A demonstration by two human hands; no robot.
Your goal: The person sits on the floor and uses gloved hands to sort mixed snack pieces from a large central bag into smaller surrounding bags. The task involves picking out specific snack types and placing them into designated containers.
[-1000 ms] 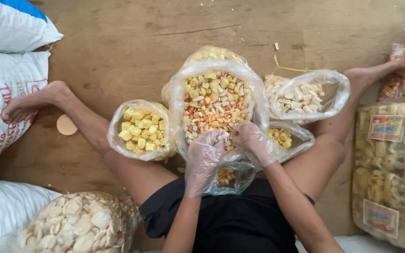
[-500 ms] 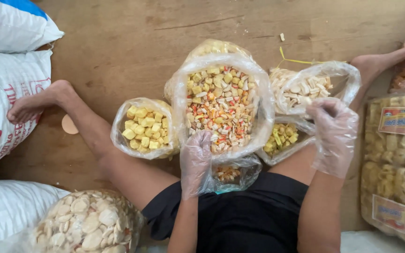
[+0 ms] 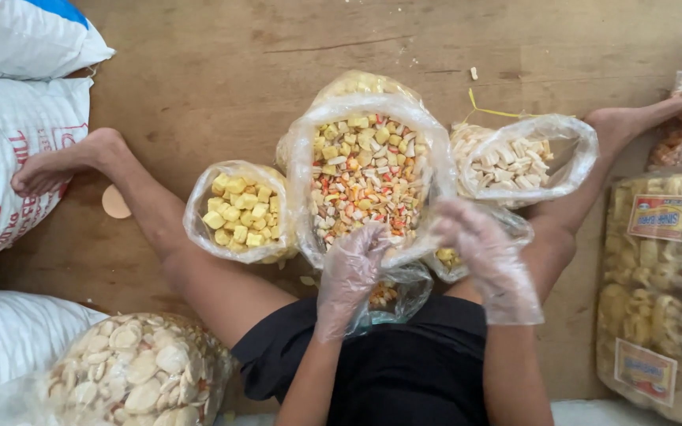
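Clear plastic gloves cover both hands, down at the near rim of the big open bag of mixed snacks [image 3: 366,185] on the wooden floor [image 3: 199,71] between the person's legs. Left hand [image 3: 349,276] curls its fingers over the rim, above a small bag [image 3: 388,296] partly hidden beneath. Right hand [image 3: 487,256] sits just beside, fingers bent and loosely together; whether they pinch plastic, I cannot tell. Yellow cubes bag [image 3: 238,213] sits left, pale sticks bag [image 3: 515,162] right.
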